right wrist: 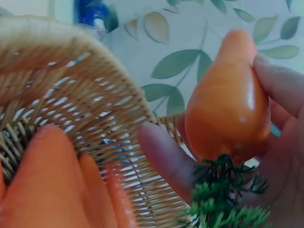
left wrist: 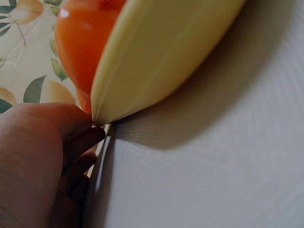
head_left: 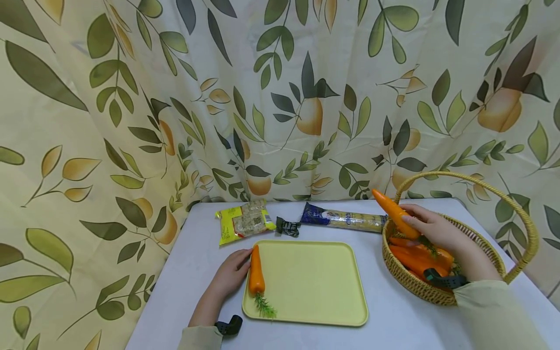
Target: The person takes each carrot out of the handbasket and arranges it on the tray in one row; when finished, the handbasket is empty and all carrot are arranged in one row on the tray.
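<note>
On the left side of the yellow tray (head_left: 310, 282) lies an orange carrot (head_left: 256, 274) with a green top. My left hand (head_left: 231, 274) holds the tray's left rim, with thumb and index fingertip (left wrist: 97, 136) at its edge in the left wrist view. My right hand (head_left: 430, 231) grips another carrot (head_left: 392, 212) above the wicker basket (head_left: 411, 287), its tip pointing up and to the left. In the right wrist view, fingers and thumb wrap this carrot (right wrist: 228, 109), and its green leaves (right wrist: 228, 194) hang below. More carrots (head_left: 422, 260) lie in the basket.
Behind the tray lie a yellow packet (head_left: 245, 221), a small black wrapped item (head_left: 288, 227) and a long blue-and-gold package (head_left: 343, 218). The basket's tall handle (head_left: 531, 233) arches over the right side. A leaf-patterned curtain (head_left: 280, 121) hangs along the table's back edge.
</note>
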`<state>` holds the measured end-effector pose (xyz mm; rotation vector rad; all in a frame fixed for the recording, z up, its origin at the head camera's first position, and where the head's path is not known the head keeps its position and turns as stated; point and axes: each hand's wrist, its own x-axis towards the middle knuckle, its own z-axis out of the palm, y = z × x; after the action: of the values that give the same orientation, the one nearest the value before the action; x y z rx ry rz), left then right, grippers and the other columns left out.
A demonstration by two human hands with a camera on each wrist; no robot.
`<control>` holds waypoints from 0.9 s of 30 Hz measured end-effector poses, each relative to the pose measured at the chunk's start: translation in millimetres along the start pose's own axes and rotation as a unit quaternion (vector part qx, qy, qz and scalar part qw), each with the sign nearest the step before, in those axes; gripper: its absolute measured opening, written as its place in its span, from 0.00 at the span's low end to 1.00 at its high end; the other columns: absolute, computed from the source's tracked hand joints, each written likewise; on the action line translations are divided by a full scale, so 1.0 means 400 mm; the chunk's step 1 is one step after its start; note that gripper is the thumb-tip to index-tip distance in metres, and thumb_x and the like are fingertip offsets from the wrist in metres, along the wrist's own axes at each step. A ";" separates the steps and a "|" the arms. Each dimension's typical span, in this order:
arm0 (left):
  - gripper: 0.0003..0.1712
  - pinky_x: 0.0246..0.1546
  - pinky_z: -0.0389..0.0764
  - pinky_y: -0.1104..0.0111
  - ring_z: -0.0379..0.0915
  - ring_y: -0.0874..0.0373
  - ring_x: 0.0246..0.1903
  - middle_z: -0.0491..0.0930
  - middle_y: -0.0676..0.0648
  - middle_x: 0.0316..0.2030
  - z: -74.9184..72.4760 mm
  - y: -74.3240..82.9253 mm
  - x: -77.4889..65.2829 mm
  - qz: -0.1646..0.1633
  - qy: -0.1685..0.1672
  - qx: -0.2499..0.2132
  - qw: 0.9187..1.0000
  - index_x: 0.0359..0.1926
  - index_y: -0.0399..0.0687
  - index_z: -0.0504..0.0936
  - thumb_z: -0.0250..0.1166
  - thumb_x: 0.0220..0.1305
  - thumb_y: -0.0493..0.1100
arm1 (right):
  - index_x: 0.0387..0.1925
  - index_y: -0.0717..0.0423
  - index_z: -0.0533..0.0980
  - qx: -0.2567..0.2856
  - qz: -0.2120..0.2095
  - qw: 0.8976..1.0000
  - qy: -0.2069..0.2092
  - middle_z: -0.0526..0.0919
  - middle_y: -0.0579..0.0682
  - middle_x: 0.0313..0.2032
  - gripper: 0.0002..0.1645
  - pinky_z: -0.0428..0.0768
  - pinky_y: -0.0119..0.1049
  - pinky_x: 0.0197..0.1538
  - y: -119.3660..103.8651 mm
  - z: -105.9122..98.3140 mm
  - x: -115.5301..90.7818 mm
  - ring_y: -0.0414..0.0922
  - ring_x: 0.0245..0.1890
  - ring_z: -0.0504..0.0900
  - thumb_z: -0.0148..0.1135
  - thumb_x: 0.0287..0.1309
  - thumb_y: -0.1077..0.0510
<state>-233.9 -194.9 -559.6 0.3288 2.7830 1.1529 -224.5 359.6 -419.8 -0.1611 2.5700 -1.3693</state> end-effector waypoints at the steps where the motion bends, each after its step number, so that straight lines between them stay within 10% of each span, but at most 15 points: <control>1: 0.25 0.71 0.63 0.46 0.61 0.48 0.71 0.69 0.49 0.69 0.000 0.000 0.000 0.000 0.000 0.000 1.000 0.70 0.63 0.69 0.54 0.75 0.53 | 0.76 0.53 0.52 -0.016 0.001 1.000 0.001 0.67 0.67 0.59 0.40 0.88 0.46 0.42 0.002 0.004 0.001 0.55 0.47 0.77 0.46 0.73 0.38; 14: 0.26 0.71 0.63 0.45 0.61 0.47 0.71 0.69 0.49 0.69 0.001 -0.001 -0.001 -0.001 0.002 0.000 1.000 0.70 0.63 0.70 0.53 0.75 0.55 | 0.75 0.47 0.59 -0.191 0.000 0.978 0.079 0.78 0.64 0.53 0.41 0.78 0.42 0.39 -0.079 0.057 0.020 0.54 0.44 0.79 0.48 0.69 0.32; 27: 0.26 0.71 0.63 0.45 0.61 0.47 0.71 0.69 0.49 0.69 0.000 0.001 0.001 -0.005 -0.001 -0.002 1.000 0.70 0.63 0.70 0.53 0.75 0.55 | 0.74 0.53 0.57 -0.075 0.005 0.996 0.045 0.76 0.66 0.54 0.37 0.83 0.38 0.36 -0.168 0.154 0.034 0.51 0.41 0.79 0.51 0.72 0.43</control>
<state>-234.2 -194.8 -559.4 0.3138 2.7773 1.1552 -223.1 269.7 -399.2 -0.1134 2.7441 -1.2068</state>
